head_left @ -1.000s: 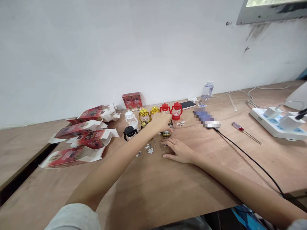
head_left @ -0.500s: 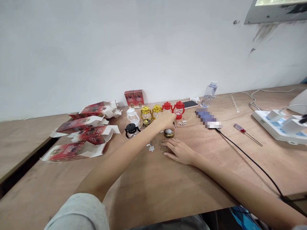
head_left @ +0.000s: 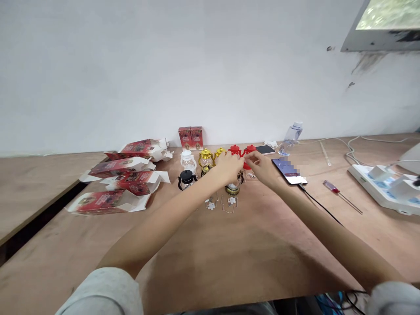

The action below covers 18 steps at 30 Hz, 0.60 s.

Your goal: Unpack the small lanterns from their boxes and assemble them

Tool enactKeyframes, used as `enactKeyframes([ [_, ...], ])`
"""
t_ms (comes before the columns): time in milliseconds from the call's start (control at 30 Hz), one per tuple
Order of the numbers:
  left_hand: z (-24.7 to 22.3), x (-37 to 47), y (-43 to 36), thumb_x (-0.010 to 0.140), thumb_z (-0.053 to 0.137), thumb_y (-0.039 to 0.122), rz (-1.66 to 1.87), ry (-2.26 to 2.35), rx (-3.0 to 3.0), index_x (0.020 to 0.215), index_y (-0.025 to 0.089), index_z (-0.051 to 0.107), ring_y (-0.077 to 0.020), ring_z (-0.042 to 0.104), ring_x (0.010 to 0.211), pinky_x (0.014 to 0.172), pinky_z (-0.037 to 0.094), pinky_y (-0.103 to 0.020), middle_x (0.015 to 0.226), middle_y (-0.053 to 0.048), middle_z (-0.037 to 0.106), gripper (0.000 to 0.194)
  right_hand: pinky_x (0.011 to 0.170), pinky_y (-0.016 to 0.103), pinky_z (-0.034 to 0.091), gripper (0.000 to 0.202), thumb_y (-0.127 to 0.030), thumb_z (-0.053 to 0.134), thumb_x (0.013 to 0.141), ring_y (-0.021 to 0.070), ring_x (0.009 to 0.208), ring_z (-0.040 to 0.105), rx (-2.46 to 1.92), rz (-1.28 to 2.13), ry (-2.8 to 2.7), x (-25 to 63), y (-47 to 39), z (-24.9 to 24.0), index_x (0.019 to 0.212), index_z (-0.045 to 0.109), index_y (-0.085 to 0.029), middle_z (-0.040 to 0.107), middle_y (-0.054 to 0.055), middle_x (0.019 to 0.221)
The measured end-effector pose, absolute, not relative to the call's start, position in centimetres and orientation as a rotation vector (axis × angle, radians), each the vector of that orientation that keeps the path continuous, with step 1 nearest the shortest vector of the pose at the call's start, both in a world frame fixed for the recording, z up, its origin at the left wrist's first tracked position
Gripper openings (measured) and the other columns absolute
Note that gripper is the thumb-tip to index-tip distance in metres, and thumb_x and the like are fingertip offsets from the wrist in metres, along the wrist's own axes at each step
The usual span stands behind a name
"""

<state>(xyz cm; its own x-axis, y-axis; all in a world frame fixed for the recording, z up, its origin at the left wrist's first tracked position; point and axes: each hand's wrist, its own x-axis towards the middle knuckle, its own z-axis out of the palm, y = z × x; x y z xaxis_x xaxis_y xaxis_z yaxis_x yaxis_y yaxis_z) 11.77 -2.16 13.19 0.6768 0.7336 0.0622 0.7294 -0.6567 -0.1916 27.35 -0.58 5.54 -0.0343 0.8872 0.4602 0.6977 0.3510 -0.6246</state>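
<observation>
Small lanterns stand in a cluster on the wooden table (head_left: 210, 258): a white one (head_left: 188, 161), a black one (head_left: 187, 178), gold ones (head_left: 206, 156) and red ones (head_left: 250, 151). My left hand (head_left: 230, 166) is over a bronze lantern (head_left: 232, 189), its fingers curled near the red lanterns and partly hiding them. Close to its fingertips, my right hand (head_left: 261, 167) has thumb and index finger pinched together; anything between them is too small to make out. Bent wires and small white tags (head_left: 232, 201) lie in front of the bronze lantern.
Opened red boxes (head_left: 108, 200) lie at the left. Two upright red boxes (head_left: 190, 138) stand by the wall. On the right are a bottle (head_left: 290, 139), a plugged-in phone (head_left: 288, 170), a dark-screened phone (head_left: 265, 150), a screwdriver (head_left: 331, 187) and a power strip (head_left: 383, 188).
My right hand has risen from the table beside the wires to the red lanterns, near my left fingers. The bronze lantern's base now shows below my left hand. The camera view has shifted slightly.
</observation>
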Motion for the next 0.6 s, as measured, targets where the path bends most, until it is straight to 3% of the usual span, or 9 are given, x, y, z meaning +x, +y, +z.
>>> enactKeyframes([
  [167,11.9,9.7,-7.1,0.083,0.051,0.023,-0.17,-0.944,-2.715,0.104,0.012,0.054,-0.0252,0.051,0.103,0.085,0.042,-0.036,0.108,-0.013,0.059,0.023,0.061,0.025,0.044,0.028,-0.009,0.051,0.061,0.016,0.064,0.057,-1.341,0.798,-2.376,26.5,6.0,7.5,0.082,0.068,-0.014,0.066,0.001,0.068],
  [333,6.5,8.2,-10.5,0.077,0.054,0.006,0.133,-0.882,-2.835,0.096,0.012,0.056,-0.0224,0.055,0.094,0.072,0.048,-0.031,0.097,-0.011,0.061,0.02,0.062,0.024,0.046,0.04,-0.003,0.051,0.055,0.0132,0.062,0.06,-1.166,1.135,-2.63,23.6,8.2,7.1,0.086,0.071,-0.017,0.071,0.001,0.074],
  [467,3.6,7.8,-10.5,0.082,0.047,0.004,0.05,-0.939,-2.796,0.095,0.01,0.057,-0.0212,0.056,0.094,0.065,0.049,-0.026,0.097,-0.011,0.06,0.017,0.067,0.025,0.048,0.036,-0.007,0.059,0.056,0.0134,0.065,0.061,-1.099,1.264,-2.707,22.0,8.4,6.2,0.089,0.071,-0.015,0.072,0.002,0.078],
  [600,2.6,7.9,-10.0,0.085,0.045,0.006,-0.028,-0.919,-2.781,0.091,0.009,0.06,-0.0212,0.057,0.092,0.064,0.05,-0.026,0.094,-0.012,0.061,0.016,0.061,0.025,0.046,0.027,-0.023,0.066,0.06,0.0133,0.061,0.059,-1.122,1.287,-2.718,21.7,7.8,5.3,0.085,0.071,-0.013,0.071,0.003,0.075],
])
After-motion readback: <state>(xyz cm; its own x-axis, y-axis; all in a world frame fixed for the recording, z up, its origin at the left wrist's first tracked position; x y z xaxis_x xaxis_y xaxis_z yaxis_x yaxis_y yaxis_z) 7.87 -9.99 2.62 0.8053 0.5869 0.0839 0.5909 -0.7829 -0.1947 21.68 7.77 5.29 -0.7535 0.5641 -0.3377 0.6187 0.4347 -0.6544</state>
